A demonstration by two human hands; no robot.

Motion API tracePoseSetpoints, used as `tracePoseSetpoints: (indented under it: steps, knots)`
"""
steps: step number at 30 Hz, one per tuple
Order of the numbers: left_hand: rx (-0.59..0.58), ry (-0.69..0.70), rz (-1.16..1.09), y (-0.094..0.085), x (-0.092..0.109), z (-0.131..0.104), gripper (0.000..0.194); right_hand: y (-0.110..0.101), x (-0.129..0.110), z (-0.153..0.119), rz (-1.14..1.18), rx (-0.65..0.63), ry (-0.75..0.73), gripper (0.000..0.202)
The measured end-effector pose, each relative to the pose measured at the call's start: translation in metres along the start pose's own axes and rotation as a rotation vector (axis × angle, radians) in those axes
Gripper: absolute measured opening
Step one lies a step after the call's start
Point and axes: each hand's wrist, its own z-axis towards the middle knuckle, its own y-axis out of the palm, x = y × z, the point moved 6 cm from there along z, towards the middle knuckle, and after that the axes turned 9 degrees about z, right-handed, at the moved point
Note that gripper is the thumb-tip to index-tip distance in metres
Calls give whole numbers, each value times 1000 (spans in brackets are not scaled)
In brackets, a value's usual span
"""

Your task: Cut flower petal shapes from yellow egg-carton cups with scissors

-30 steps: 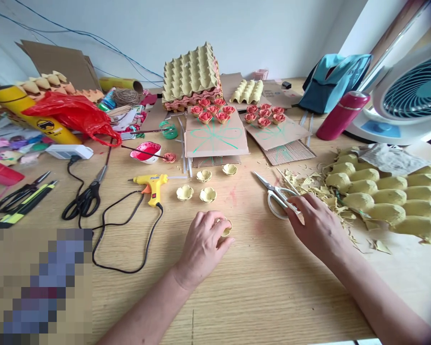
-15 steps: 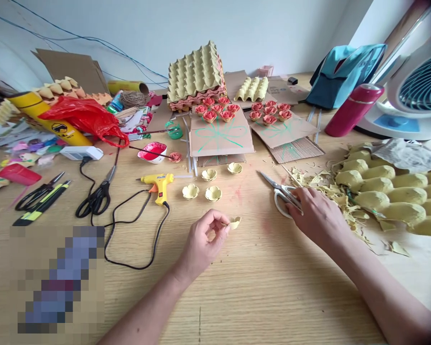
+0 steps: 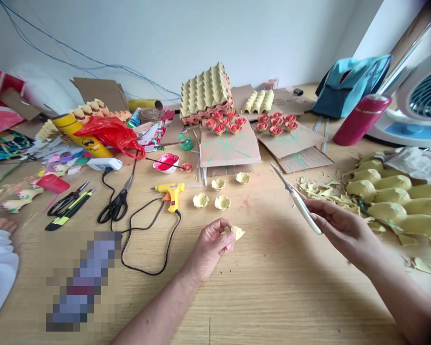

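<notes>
Between the thumb and fingers of my left hand (image 3: 211, 249) is a small pale-yellow egg-carton piece (image 3: 238, 233), pinched above the table. My right hand (image 3: 346, 232) is closed on white-handled scissors (image 3: 297, 201), turned edge-on with their tips pointing away to the left; the fingers inside the loops are partly hidden. Past my left hand stand several yellow egg-carton flower cups (image 3: 222, 202). A yellow glue gun (image 3: 173, 195) lies to their left. Beyond my right hand are yellow carton scraps (image 3: 318, 188) and a large yellow egg tray (image 3: 391, 194).
Red paper flowers (image 3: 219, 129) stand on cardboard sheets (image 3: 233, 152) at the back. A bowl of red paint (image 3: 165, 163), black scissors (image 3: 115, 206) and a utility knife (image 3: 69, 211) lie left. At the left edge shows another person's white sleeve (image 3: 0, 273). A magenta bottle (image 3: 362, 120) stands right.
My right hand has lifted the scissors off the table and turned them edge-on. The carton piece in my left hand has tilted. The view has swung left, bringing another person's sleeve into sight.
</notes>
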Motion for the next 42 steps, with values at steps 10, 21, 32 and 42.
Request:
tracePoseSetpoints:
  steps: [10, 21, 32, 42]
  knots:
    - [-5, 9, 38, 5, 4, 3, 36, 10, 5, 2, 461, -132, 129, 39]
    - [-111, -14, 272, 11, 5, -3, 33, 49, -29, -21, -109, -483, -89, 23]
    - [-174, 49, 335, 18, 10, -9, 28, 77, -46, -37, -324, -730, -311, 16]
    - [-240, 60, 350, 23, 9, -10, 17, 84, -51, -40, -336, -747, -332, 18]
